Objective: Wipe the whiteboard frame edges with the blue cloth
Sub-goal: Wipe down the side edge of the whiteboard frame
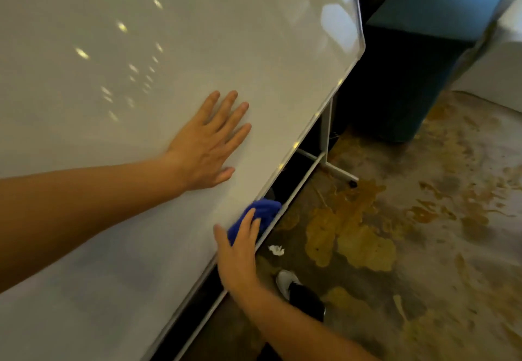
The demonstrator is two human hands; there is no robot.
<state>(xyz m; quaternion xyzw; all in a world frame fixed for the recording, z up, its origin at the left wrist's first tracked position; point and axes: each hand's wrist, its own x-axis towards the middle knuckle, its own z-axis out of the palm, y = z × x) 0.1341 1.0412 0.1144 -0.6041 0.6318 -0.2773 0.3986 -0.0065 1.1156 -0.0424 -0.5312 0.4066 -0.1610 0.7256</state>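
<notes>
A large whiteboard (141,50) fills the left and middle of the view, tilted in the image. Its thin metal frame edge (308,126) runs diagonally from upper right down to the bottom middle. My left hand (206,146) lies flat on the board's white surface with fingers spread, holding nothing. My right hand (240,253) grips the bunched blue cloth (262,213) and presses it against the bottom frame edge, with the thumb on the board face and the fingers wrapped over the cloth.
The board's white stand leg with a caster (339,171) rests on a mottled brown and grey floor (423,233). A crumpled white scrap (276,250) lies on the floor. A shoe (299,290) shows below the board. A teal block (418,58) stands at upper right.
</notes>
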